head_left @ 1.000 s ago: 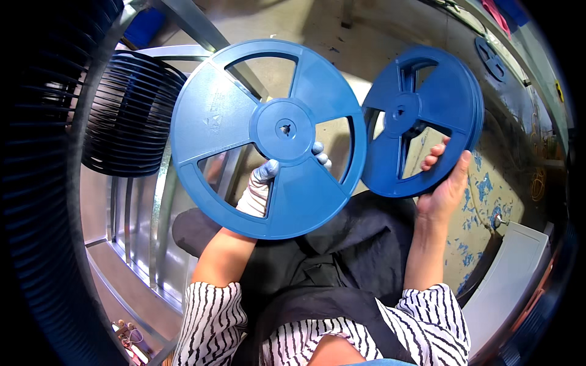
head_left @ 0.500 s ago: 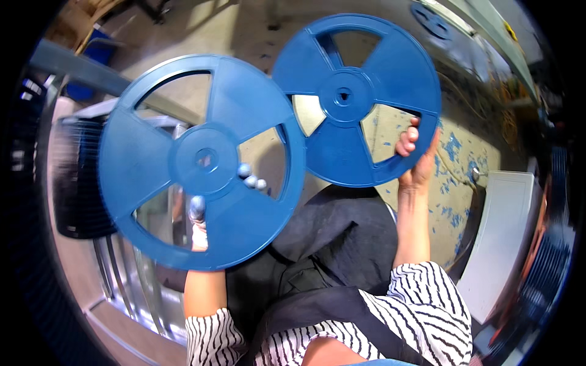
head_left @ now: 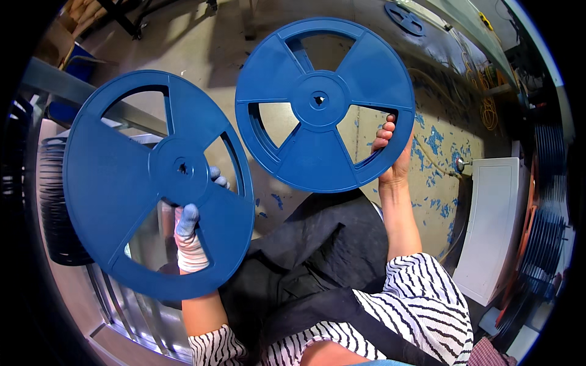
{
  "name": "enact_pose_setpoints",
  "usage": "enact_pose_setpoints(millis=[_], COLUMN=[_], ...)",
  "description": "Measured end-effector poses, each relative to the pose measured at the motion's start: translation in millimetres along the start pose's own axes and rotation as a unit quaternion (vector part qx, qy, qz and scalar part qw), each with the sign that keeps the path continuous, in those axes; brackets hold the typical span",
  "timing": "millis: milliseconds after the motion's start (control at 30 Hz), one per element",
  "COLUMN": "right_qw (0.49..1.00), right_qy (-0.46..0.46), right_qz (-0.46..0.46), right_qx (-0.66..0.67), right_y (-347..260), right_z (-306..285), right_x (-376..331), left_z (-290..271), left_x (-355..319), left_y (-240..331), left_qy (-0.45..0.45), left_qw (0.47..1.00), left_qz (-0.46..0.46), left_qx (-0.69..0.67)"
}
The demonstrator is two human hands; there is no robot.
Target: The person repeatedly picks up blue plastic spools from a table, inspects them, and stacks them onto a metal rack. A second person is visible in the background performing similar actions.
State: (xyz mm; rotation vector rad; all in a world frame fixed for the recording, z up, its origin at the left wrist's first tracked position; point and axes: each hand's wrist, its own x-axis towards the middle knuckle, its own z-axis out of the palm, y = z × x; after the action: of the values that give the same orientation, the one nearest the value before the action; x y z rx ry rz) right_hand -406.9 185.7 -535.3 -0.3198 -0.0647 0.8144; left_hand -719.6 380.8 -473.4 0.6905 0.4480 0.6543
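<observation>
Two large blue plastic reels are held up before me, each with a round hub and wedge-shaped windows. My left hand (head_left: pixel 190 241), in a pale glove with bluish fingertips, grips the left reel (head_left: pixel 162 168). Its thumb lies in the lower window and some fingertips show through the right one. That reel is tilted, its lower edge nearer me. Bare and closed round the lower right rim of the right reel (head_left: pixel 318 116) is my right hand (head_left: pixel 398 163), with fingers coming through the window. A gap separates the two reels.
At left stands a stack of dark discs (head_left: pixel 61 207) beside a metal frame (head_left: pixel 143 317). On the right are a pale grey box (head_left: pixel 491 222) and stacked blue reels (head_left: pixel 549 165). Another blue reel (head_left: pixel 404 19) lies far off, near a yellow cable coil (head_left: pixel 488 114). Blue flakes dot the floor.
Both reels have shifted left in view. The left one has also dropped lower and moved apart from the right one, which it overlapped before. Both grips stay.
</observation>
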Motion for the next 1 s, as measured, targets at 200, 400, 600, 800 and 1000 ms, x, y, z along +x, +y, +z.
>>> enact_pose_setpoints(millis=[200,400,600,800,1000], right_qw=[0.993,0.896,0.802,0.877,0.931], right_qy=[0.025,-0.088,-0.209,-0.077,0.045], right_qz=[-0.014,0.029,0.067,-0.079,-0.176], right_qx=[-0.114,-0.434,-0.555,-0.468,-0.317], right_y=[5.3,84.9,133.3,75.2,-0.1], right_z=[18.5,111.9,114.3,112.5,54.3], right_x=[-9.6,-55.4,-94.0,-46.3,-12.1], left_z=[4.3,-8.9,-4.3,13.4,-10.3], left_x=[12.8,31.1,42.3,30.6,27.2], left_y=[-15.2,-79.4,-90.2,-61.3,-47.6], left_qy=[0.060,0.057,0.204,-0.038,-0.102], left_qw=[0.997,0.985,0.952,0.981,0.963], left_qz=[-0.035,-0.070,-0.224,-0.184,-0.162], left_qx=[0.045,0.148,-0.039,-0.059,-0.189])
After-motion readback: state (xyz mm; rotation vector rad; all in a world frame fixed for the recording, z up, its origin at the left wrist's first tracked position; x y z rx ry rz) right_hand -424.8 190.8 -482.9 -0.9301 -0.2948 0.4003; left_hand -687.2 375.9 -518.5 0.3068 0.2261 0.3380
